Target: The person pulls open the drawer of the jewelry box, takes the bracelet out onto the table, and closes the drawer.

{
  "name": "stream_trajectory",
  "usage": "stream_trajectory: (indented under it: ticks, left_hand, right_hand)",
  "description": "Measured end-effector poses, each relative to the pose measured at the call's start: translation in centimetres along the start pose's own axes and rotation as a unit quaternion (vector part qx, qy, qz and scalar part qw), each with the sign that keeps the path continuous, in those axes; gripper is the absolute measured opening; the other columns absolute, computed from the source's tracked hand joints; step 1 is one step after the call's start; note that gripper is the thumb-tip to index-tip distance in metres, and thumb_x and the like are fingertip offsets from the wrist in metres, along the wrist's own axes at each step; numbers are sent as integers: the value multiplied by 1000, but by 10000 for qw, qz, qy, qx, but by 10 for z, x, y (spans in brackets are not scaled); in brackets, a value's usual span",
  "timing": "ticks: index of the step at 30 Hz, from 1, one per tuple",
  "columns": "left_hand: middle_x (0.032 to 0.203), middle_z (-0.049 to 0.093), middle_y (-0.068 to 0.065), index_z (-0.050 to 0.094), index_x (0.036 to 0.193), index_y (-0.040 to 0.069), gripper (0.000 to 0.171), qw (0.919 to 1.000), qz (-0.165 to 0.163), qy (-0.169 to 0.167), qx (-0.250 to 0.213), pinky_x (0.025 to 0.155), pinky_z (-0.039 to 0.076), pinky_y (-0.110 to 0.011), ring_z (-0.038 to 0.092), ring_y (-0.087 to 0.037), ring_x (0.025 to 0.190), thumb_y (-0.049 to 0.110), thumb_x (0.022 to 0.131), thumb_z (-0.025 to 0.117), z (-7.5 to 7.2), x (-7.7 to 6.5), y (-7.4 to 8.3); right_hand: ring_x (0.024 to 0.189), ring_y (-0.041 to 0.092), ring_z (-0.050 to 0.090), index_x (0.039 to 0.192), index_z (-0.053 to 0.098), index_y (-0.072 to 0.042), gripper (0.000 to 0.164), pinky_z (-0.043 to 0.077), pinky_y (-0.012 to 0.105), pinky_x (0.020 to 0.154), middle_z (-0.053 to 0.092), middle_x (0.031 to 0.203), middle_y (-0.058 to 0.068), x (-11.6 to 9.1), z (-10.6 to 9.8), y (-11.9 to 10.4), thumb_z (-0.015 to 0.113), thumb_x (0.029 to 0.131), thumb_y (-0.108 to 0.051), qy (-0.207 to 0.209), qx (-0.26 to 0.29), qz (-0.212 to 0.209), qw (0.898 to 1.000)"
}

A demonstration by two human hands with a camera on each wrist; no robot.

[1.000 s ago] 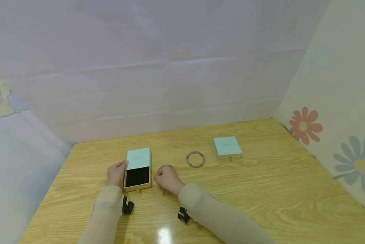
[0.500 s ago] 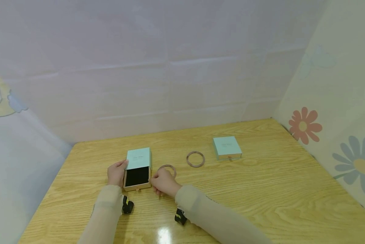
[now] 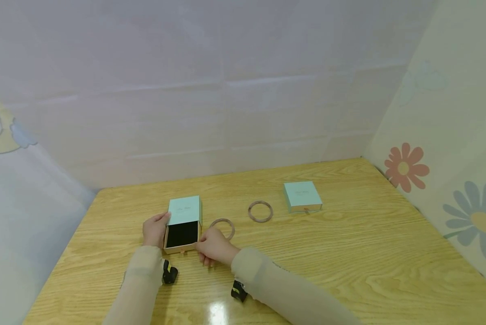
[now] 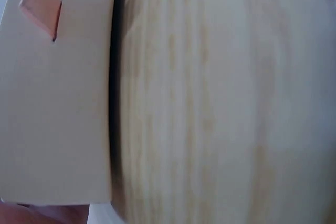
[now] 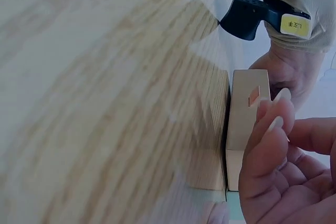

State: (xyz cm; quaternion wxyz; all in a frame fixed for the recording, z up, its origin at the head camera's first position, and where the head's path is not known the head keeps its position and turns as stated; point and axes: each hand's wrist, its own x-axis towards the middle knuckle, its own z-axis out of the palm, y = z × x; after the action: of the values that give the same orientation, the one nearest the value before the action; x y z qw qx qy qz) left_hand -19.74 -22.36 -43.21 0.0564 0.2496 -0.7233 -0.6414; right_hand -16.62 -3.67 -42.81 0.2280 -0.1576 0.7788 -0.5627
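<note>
A mint-green drawer box [image 3: 184, 210] stands at the left of the table, its black-lined drawer [image 3: 182, 234] pulled out toward me. My left hand [image 3: 155, 230] grips the box's left side, thumb at the sleeve's top edge. My right hand [image 3: 216, 246] is at the drawer's front right corner, fingers loosely bent. In the right wrist view its fingertips overlap the drawer front [image 5: 244, 124] beside the small orange pull tab [image 5: 254, 96]; nothing shows between them. A pinkish-brown bangle [image 3: 222, 220] lies just behind the right hand, partly covered by it.
Another similar bangle [image 3: 261, 220] lies right of the first. Farther right stands a second mint-green box [image 3: 303, 195], its drawer pushed in. Wood-grain table [image 3: 348, 253] surrounds them, with a pale wall covering [image 3: 226, 113] behind and a flowered one on the right.
My right hand has moved left and slightly toward me, from beside the bangle to the drawer's front corner, uncovering more of that bangle. The left hand and box stay in place.
</note>
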Motion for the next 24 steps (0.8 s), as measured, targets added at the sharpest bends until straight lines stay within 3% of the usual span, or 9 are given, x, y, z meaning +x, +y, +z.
stream_trajectory:
  ticks: [7,13,24]
  left_hand:
    - [141,40,-32,44,136,-16,45,10000,21,24,-42,112,29,-45,33,-41,136,11,101,51,0,-1,1]
    - [140,41,-33,45,135,-17,44,9999,73,103,-58,112,30,-45,35,-41,134,10,100,51,1,0,0]
    - [140,43,-31,46,134,-16,44,9998,-71,158,-96,112,30,-45,37,-39,132,11,100,53,2,2,-1]
  right_hand:
    - [34,9,45,58,61,6,41,37,19,34,52,44,1,0,6,-3,54,97,-4,-47,-193,-16,9998]
    - [33,9,45,56,61,7,42,39,21,32,53,44,5,0,11,-5,55,96,-4,-130,-258,0,9996]
    - [32,7,46,61,67,5,43,44,25,33,55,43,3,4,24,3,60,98,-16,-158,-318,164,9992]
